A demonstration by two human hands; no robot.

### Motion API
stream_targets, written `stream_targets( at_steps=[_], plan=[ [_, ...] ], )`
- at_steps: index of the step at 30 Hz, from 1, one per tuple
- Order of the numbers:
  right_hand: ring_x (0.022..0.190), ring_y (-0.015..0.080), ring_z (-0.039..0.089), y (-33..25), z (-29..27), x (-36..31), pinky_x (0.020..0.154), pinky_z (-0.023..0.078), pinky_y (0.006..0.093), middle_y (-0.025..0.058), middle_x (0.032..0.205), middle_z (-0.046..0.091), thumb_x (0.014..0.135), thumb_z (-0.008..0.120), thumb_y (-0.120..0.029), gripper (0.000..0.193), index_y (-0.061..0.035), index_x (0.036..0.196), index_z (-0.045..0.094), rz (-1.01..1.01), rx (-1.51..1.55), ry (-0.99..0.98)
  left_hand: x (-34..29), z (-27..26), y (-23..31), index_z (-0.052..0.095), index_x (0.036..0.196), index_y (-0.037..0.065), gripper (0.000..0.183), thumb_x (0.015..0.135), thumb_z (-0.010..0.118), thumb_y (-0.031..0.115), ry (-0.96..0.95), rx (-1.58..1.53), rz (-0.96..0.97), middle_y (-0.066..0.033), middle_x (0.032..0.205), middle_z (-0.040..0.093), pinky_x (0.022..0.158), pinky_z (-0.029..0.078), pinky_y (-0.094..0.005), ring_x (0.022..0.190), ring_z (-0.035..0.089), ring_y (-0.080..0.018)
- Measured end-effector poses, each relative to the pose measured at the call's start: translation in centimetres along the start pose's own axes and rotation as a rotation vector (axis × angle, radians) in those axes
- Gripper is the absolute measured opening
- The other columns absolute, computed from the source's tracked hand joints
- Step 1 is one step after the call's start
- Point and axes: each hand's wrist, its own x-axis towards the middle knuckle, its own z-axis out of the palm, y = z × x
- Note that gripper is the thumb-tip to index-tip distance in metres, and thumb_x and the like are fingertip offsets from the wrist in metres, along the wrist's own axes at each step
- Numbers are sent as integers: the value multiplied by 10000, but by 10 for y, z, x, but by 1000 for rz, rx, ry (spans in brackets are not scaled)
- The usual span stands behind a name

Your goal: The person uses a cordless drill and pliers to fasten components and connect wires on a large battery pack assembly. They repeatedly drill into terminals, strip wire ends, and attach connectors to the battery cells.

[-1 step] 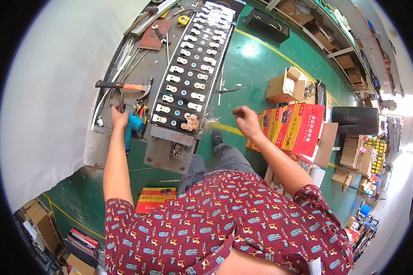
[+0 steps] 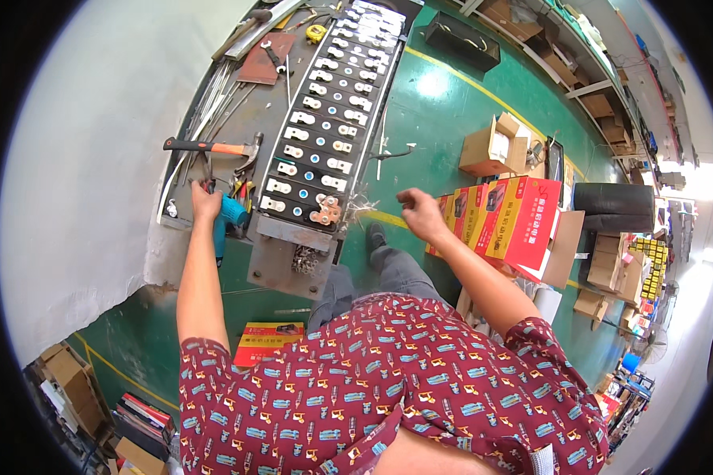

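Fingers of the left hand [image 2: 206, 203] curl against a teal power tool [image 2: 231, 210] by the worktop's [image 2: 271, 111] near left corner, grip partly hidden; the right hand's [image 2: 421, 215], loosely bent, hold nothing. Copper-coloured metal [image 2: 325, 211] tops only the black terminal row's [image 2: 317, 142] near end.

1 black bin [image 2: 459, 47] stands on green floor [image 2: 432, 99] near shelving [image 2: 588, 89].
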Motion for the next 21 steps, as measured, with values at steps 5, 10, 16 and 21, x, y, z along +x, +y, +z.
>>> stream_targets(
  at_steps=[5, 10, 16, 21],
  plan=[
    [1103, 385, 669, 65, 65, 35, 986, 531, 442, 218, 1154, 707, 769, 725, -65, 412, -4, 1174, 678, -253, -152, -62, -42, -23, -5, 608, 1230, -46, 373, 887, 689, 77, 180, -151, 29, -149, 1073, 711, 908, 537, -377, 978, 693, -249],
    [1085, 410, 643, 63, 88, 52, 972, 507, 499, 210, 1159, 697, 784, 755, -110, 370, -44, 1142, 692, -366, -288, -140, -225, -75, 72, 669, 1065, -40, 153, 960, 648, 69, 434, -210, -146, -70, 935, 673, 781, 529, -310, 855, 645, -156],
    [966, 367, 678, 80, 62, 74, 867, 533, 466, 185, 1029, 717, 860, 760, -146, 284, -32, 1109, 683, -474, -34, -503, -372, 11, 221, 671, 1181, -7, 233, 968, 678, 88, 25, -361, -267, -80, 1047, 704, 864, 540, -288, 970, 666, -158],
    [867, 301, 711, 92, 42, 89, 787, 554, 407, 187, 934, 721, 901, 737, -115, 219, 3, 1068, 658, -482, 127, -589, -330, 132, 271, 587, 1321, 23, 377, 1041, 636, 270, -113, -964, -777, -69, 1216, 670, 927, 557, -401, 1107, 646, -186]
  ],
)
